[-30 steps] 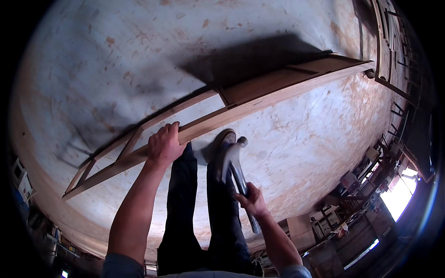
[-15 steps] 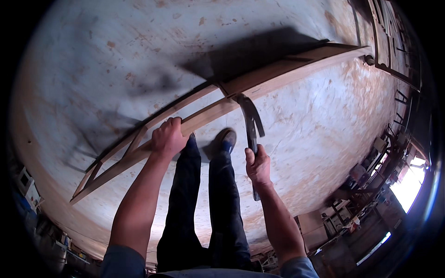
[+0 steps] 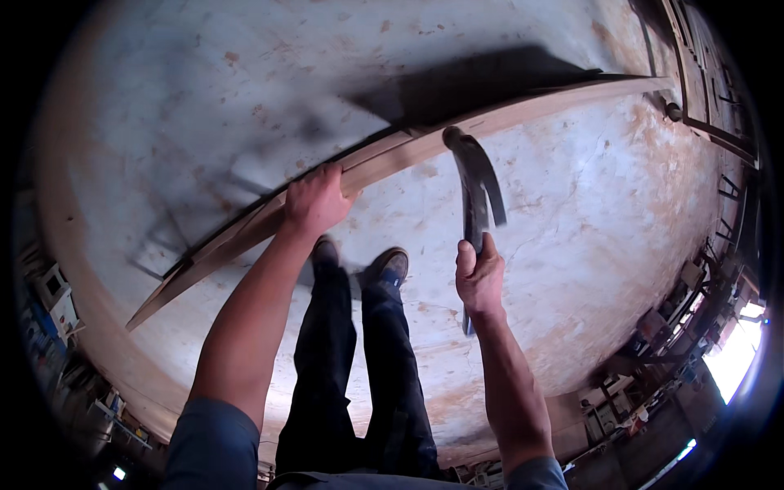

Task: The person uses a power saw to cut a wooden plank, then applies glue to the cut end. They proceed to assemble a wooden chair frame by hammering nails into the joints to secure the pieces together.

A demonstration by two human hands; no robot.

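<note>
The frame (image 3: pixel 531 112) is beyond the shoes (image 3: pixel 394 265), hammer (image 3: pixel 471 184) rightward.

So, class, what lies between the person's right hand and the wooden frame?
In the head view, the claw hammer held in the right hand spans the stretch toward the wooden frame; whether it touches the frame is unclear.

Uneven light, glaring opening (image 3: pixel 734 363) lower right, dark shadow (image 3: pixel 482 80), curved fisheye edges
</note>
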